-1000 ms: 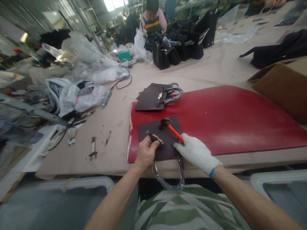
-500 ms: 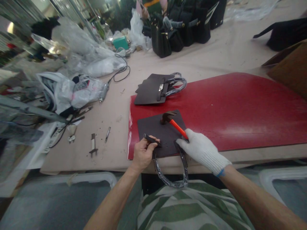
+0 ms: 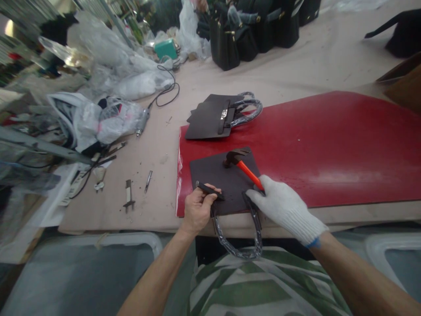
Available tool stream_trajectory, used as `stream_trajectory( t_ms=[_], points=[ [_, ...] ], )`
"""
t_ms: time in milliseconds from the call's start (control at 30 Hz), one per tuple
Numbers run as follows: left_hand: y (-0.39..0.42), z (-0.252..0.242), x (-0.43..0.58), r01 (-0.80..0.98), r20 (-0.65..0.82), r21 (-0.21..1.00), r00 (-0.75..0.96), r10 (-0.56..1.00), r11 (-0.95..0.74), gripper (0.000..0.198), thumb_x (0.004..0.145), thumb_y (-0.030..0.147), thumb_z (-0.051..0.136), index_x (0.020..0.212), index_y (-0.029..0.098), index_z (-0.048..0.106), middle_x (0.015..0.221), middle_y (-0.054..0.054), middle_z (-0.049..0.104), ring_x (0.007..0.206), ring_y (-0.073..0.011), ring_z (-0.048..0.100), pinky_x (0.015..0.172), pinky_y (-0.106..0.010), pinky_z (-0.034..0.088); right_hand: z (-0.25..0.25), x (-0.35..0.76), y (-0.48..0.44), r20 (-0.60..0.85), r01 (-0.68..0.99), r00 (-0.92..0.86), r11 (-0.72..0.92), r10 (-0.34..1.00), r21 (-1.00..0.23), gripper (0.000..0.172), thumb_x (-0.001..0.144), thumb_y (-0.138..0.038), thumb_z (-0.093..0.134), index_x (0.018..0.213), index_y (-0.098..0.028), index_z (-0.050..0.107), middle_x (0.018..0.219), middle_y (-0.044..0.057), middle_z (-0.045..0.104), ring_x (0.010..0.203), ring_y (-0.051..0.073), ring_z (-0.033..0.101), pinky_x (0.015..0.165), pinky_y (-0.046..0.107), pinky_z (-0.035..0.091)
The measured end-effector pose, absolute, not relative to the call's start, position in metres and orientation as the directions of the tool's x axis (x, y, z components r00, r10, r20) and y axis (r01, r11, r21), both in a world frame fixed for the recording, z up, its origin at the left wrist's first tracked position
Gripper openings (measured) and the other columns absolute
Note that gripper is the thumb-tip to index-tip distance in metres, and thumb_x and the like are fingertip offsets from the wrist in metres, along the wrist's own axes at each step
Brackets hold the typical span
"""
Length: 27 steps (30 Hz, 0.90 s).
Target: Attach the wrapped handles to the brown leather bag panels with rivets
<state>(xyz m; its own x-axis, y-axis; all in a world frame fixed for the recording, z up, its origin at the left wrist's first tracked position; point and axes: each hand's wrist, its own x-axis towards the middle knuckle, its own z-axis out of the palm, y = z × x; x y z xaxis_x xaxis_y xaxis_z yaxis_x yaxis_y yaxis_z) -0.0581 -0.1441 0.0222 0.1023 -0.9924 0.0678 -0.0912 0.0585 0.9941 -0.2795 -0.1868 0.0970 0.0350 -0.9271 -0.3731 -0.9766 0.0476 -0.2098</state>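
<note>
A dark brown bag panel (image 3: pixel 219 177) lies flat on the red mat (image 3: pixel 322 145) near the table's front edge, its plastic-wrapped handle (image 3: pixel 241 243) hanging over the edge. My bare left hand (image 3: pixel 197 210) is closed on a thin dark punch tool (image 3: pixel 209 190) held on the panel's near left part. My right hand (image 3: pixel 285 210), in a white glove, grips the orange handle of a hammer (image 3: pixel 243 166); the hammer's head rests on the panel.
A second brown bag (image 3: pixel 219 116) with a metal clasp lies further back on the mat. Small metal tools (image 3: pixel 128 195) and a corded tool (image 3: pixel 142 123) lie left, beside plastic bags (image 3: pixel 98 125). Black handbags (image 3: pixel 250 30) stand at the far end; a cardboard box (image 3: pixel 404 83) is right.
The view has tipped down and shifted slightly. Both hands keep their grips; the hammer head stays resting on the panel.
</note>
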Motion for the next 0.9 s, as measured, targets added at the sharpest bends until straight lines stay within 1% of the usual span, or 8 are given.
stream_trajectory(
  t_ms=[200,400,533,667,800,900],
  points=[
    [-0.1445,0.0283,-0.0614,-0.115,0.099,0.989,0.094,-0.991,0.088,0.013,0.090,0.023,0.064,0.100,0.015,0.065,0.094,-0.006,0.078,0.087,-0.0156,0.075,0.081,-0.025,0.062,0.0961,-0.2799,-0.1859,-0.376,-0.974,0.026,0.062,-0.926,-0.219,0.033,0.090,-0.055,0.047,0.094,-0.022,0.051,0.078,0.008,0.063,0.074,0.028,0.064,0.056,0.031,0.029],
    [-0.1459,0.0288,-0.0619,-0.164,0.138,0.979,0.072,-0.988,0.124,0.011,0.090,0.020,0.063,0.100,0.016,0.066,0.094,-0.004,0.078,0.086,-0.0147,0.075,0.080,-0.024,0.062,0.0925,-0.2818,-0.1846,-0.360,-0.974,0.033,0.051,-0.932,-0.220,0.033,0.090,-0.055,0.047,0.092,-0.022,0.049,0.074,0.006,0.060,0.070,0.025,0.062,0.055,0.031,0.027],
    [-0.1459,0.0292,-0.0625,-0.231,0.191,0.957,0.056,-0.980,0.173,0.010,0.091,0.019,0.061,0.099,0.017,0.066,0.091,-0.004,0.078,0.083,-0.0140,0.074,0.077,-0.023,0.061,0.0942,-0.2814,-0.1846,-0.374,-0.976,0.026,0.058,-0.927,-0.211,0.033,0.091,-0.055,0.047,0.094,-0.023,0.050,0.075,0.006,0.061,0.071,0.026,0.062,0.055,0.030,0.026],
    [-0.1449,0.0270,-0.0646,-0.349,0.283,0.901,0.018,-0.959,0.259,0.011,0.091,0.016,0.058,0.099,0.018,0.065,0.090,-0.003,0.076,0.083,-0.0134,0.073,0.077,-0.022,0.059,0.0951,-0.2801,-0.1853,-0.376,-0.975,0.029,0.056,-0.926,-0.215,0.031,0.091,-0.054,0.047,0.093,-0.022,0.049,0.074,0.006,0.061,0.071,0.026,0.063,0.055,0.030,0.026],
    [-0.1446,0.0239,-0.0669,-0.447,0.410,0.809,-0.037,-0.911,0.382,0.011,0.090,0.013,0.058,0.099,0.018,0.064,0.091,-0.003,0.074,0.083,-0.0130,0.072,0.076,-0.021,0.057,0.0931,-0.2809,-0.1853,-0.358,-0.974,0.034,0.050,-0.933,-0.221,0.032,0.090,-0.054,0.047,0.093,-0.023,0.049,0.074,0.006,0.060,0.070,0.026,0.062,0.054,0.030,0.025],
    [-0.1449,0.0234,-0.0673,-0.491,0.442,0.767,-0.062,-0.895,0.413,0.011,0.090,0.014,0.058,0.099,0.017,0.064,0.091,-0.004,0.074,0.083,-0.0134,0.071,0.076,-0.021,0.057,0.0938,-0.2811,-0.1847,-0.361,-0.974,0.034,0.051,-0.932,-0.223,0.032,0.091,-0.054,0.047,0.093,-0.022,0.049,0.075,0.006,0.061,0.071,0.026,0.063,0.054,0.030,0.026]
  ],
)
